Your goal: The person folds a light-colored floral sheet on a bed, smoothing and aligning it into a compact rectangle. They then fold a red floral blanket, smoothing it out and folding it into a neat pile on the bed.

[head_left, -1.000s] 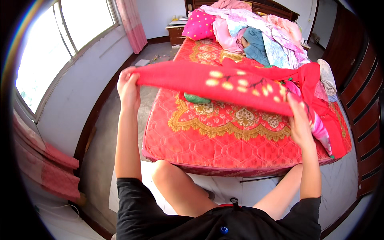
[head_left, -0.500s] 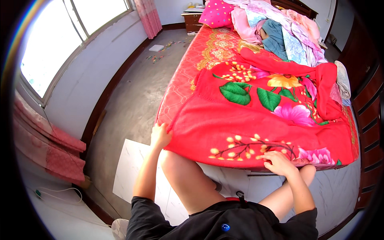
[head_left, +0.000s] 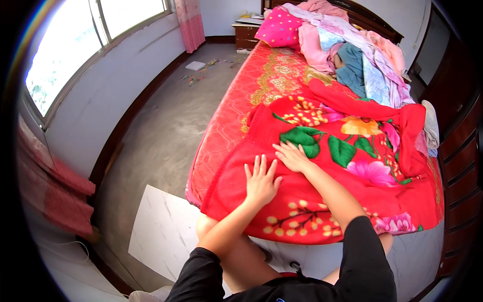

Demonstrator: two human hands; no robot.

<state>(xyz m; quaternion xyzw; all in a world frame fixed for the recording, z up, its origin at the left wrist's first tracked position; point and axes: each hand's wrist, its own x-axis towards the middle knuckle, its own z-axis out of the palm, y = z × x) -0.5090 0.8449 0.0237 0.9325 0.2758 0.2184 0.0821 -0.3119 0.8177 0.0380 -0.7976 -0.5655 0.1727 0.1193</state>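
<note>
A red blanket [head_left: 312,189] with large flowers and green leaves lies spread over the near end of the bed, its near edge hanging at my knees. My left hand [head_left: 262,183] rests flat on its plain red part, fingers spread. Just beyond and to the right, my right hand [head_left: 292,156] lies palm down beside a green leaf print, its fingers stretched out. Neither hand grips anything. The blanket's far edge is bunched in a long fold, and its right side is folded over too. Under it shows the red and gold bed cover [head_left: 229,108].
A pink dotted pillow [head_left: 278,27] and a heap of pastel bedding [head_left: 375,65] lie at the far end, by the dark wooden headboard [head_left: 372,15]. A drawer cabinet [head_left: 247,36] stands at the back. Left are a window [head_left: 65,55], pink curtains [head_left: 55,176] and a white floor sheet [head_left: 163,226].
My left hand has left the blanket's left corner and moved right onto its surface. My right hand has gone from the near edge, forward and left. Both now lie flat.
</note>
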